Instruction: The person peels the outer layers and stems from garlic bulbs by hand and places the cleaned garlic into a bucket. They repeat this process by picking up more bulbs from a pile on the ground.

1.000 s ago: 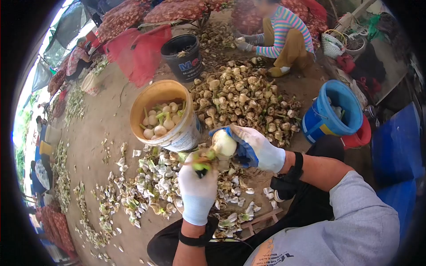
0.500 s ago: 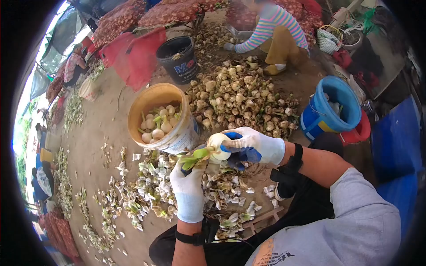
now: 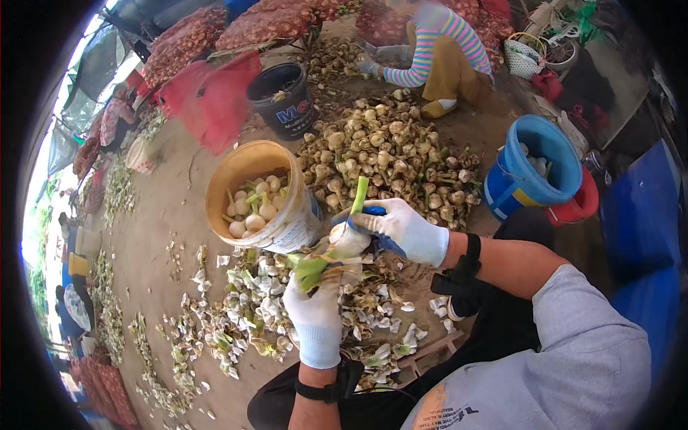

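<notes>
One garlic bulb [image 3: 349, 242] sits between the right grip [image 3: 410, 231] and the left grip [image 3: 314, 304], much nearer the right, whose fingers touch it. From the right grip it lies just leftward; from the left grip, beyond and to the right. Its long axis seems to follow the green stem [image 3: 360, 195], which rises away from the wearer with a slight lean rightward. The right grip is closed around the bulb near the stem's base, while the left is clenched on limp leafy skin [image 3: 309, 272]; whether that skin is attached to the bulb, I cannot tell.

The bulb is rounded, pale and smooth where it shows, the stem firm and straight, the skin flat and ribbon-like. Both gloves are white fabric, with blue on the right one's fingers. Left of and beyond the right grip, a wide plastic bucket [image 3: 228, 175] holds smooth white bulbs [image 3: 266, 208]; straight beyond it spreads a pile of rough, brownish bulbs [image 3: 373, 150]. Left of the left grip, papery curled peelings [image 3: 258, 301] litter the floor [image 3: 154, 251].
</notes>
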`<state>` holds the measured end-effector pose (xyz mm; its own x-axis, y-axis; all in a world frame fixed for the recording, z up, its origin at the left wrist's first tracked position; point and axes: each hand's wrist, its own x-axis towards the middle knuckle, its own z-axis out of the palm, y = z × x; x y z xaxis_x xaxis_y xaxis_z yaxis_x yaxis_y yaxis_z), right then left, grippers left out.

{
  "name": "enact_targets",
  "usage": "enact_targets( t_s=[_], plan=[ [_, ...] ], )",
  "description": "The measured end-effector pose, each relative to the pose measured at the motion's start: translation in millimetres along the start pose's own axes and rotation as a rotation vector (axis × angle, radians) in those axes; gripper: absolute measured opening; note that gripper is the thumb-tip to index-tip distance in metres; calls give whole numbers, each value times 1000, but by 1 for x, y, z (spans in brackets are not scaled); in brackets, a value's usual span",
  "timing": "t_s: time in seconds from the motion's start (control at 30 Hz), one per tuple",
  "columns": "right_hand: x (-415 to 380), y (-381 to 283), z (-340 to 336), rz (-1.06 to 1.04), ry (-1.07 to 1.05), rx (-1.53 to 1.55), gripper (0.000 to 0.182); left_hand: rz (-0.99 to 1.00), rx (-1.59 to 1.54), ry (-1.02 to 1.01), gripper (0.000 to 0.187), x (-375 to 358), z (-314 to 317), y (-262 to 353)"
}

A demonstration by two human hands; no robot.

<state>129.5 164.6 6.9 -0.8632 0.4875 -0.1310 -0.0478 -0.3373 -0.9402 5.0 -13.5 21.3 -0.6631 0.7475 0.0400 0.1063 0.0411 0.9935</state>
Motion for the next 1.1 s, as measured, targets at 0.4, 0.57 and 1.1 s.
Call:
enact_targets(
  t_s=[0.4,0.57,1.1],
  plan=[
    [-8,-17,-14,-212,52,-228,38,185,1045,87,38,19,-59,-32],
    [-17,-25,5,-167,4,-385,43,148,621,-43,29,6,-35,0],
    [-11,-7,15,-408,-167,-599,26,275,599,38,21,-2,-15,15]
  ],
)
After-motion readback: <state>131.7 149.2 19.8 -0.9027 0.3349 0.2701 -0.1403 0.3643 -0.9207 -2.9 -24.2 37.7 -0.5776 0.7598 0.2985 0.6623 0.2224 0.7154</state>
